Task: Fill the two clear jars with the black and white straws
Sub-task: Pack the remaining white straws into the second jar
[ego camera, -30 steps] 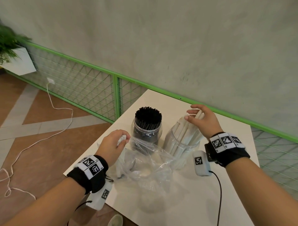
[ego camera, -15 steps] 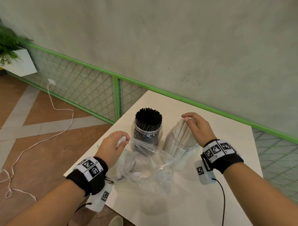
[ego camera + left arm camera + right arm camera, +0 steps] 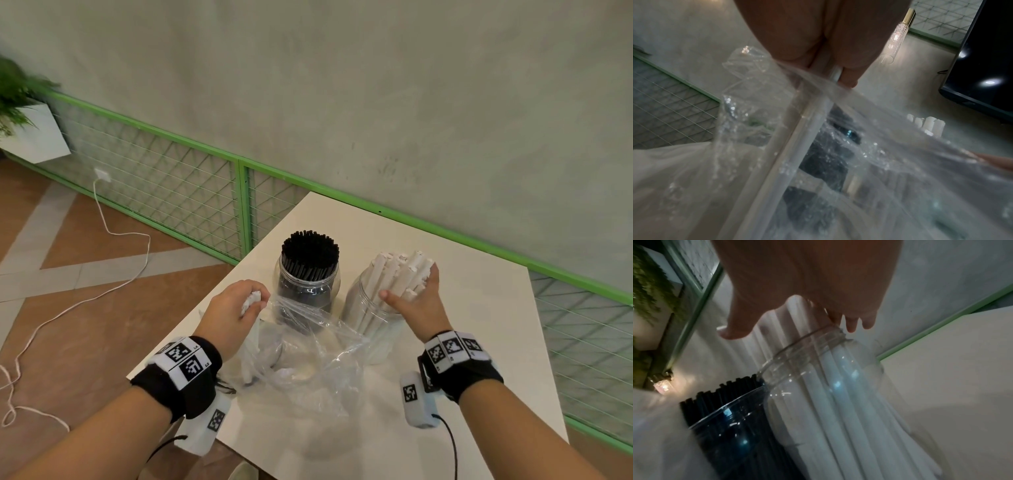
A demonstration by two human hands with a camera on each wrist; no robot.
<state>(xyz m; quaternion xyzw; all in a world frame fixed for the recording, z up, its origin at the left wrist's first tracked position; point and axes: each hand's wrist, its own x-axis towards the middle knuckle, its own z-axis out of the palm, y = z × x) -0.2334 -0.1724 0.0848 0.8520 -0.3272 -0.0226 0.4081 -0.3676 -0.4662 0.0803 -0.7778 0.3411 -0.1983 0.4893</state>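
Two clear jars stand side by side on the white table (image 3: 479, 325). The left jar (image 3: 308, 291) is packed with black straws (image 3: 310, 250). The right jar (image 3: 363, 315) holds white straws (image 3: 397, 274) that lean to the right. My right hand (image 3: 414, 305) lies against them above the rim, fingers straight and thumb spread; the right wrist view shows the same hand (image 3: 807, 280), jar (image 3: 818, 361) and white straws (image 3: 838, 402). My left hand (image 3: 236, 308) grips a few white straws (image 3: 797, 129) together with the mouth of a clear plastic bag (image 3: 308, 349).
The crumpled bag lies in front of both jars, near the table's front left edge. A green wire fence (image 3: 171, 192) runs along the wall behind. A white cable (image 3: 120, 257) trails over the floor at left, below a white planter (image 3: 34, 137).
My right hand let go of its pinch on the white straw tops and dropped to the near side of the bundle, palm spread. The left hand stayed put.
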